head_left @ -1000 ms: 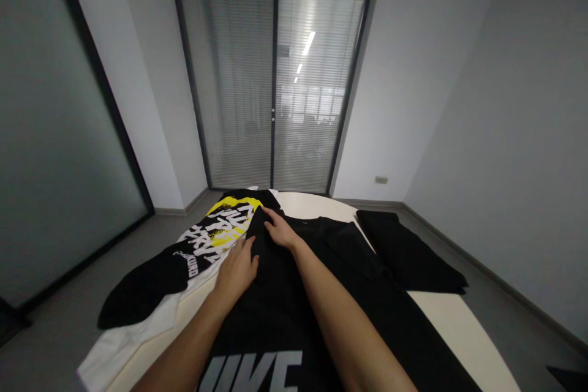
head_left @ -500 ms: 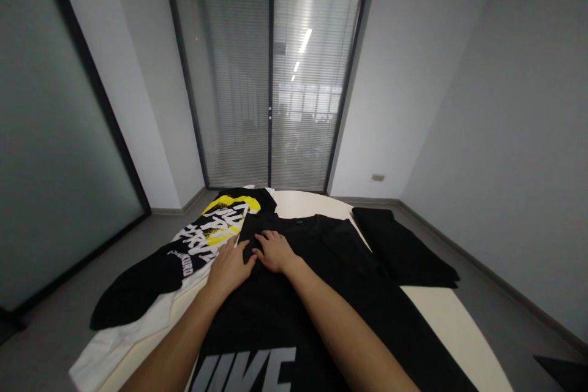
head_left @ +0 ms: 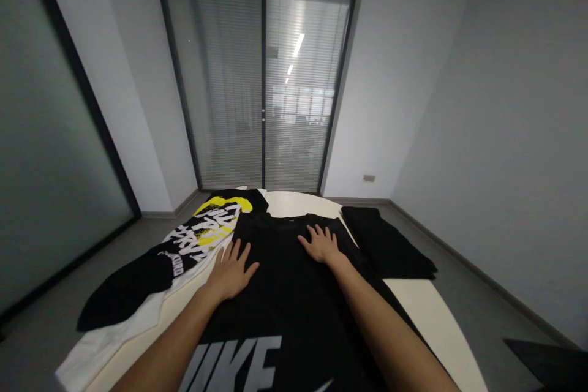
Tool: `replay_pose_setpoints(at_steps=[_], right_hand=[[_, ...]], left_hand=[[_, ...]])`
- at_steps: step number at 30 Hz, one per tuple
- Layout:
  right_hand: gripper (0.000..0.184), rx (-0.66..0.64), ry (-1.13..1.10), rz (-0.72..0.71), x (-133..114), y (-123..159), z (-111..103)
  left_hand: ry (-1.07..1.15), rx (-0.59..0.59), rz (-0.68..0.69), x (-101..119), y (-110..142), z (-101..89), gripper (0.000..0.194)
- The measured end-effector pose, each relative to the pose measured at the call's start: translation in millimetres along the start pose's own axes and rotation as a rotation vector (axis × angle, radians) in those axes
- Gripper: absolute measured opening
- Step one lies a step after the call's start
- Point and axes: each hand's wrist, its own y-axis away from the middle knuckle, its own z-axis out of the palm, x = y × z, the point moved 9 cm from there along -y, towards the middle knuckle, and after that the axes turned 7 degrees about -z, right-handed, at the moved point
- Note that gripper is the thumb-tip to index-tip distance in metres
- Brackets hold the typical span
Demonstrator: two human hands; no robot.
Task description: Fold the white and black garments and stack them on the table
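Observation:
A black T-shirt [head_left: 285,282] with large grey lettering lies spread over the table, its collar at the far end. My left hand [head_left: 231,271] rests on the shirt's left edge, fingers spread. On the upper right of the same shirt lies my right hand [head_left: 321,245], palm down with its fingers apart. Neither hand grips anything. Just left of my left hand is a heap of black and white clothing [head_left: 147,275] with yellow and white print.
A folded black garment [head_left: 390,245] sits at the table's right edge. The pale table [head_left: 427,312] has a curved rim. Beyond it stand a glass door with blinds [head_left: 261,86] and a wall socket [head_left: 369,178].
My right hand has moved right across the shirt, away from my left hand. The shirt's right side now lies flatter. My left hand's fingers have spread. The view has shifted slightly.

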Motion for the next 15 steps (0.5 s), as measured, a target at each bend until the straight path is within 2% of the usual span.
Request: replay_pose_setpoints(at_steps=[2,4,10,13,15], right_hand=[[0.079,-0.039,-0.012,0.031,15,1,7],[0.079,-0.008,-0.002,0.035,21,2,8],[0.078,0.025,0.032,0.055,19,-3,9],[0.078,0.032,0.03,0.041,17,-5,8],[0.078,0.07,0.014,0.03,17,-4,5]], left_hand=[[0.013,0.008,0.01,-1,-4,-1.5,0.074],[0.044,0.02,0.017,-3,-9,-2.6,0.074],[0.127,0.074,0.06,-9,-15,-10.5,0.066],[0.108,0.151,0.119,-5,-12,-18.3,0.061],[0.106,0.151,0.139,-2,-9,-15.9,0.062]])
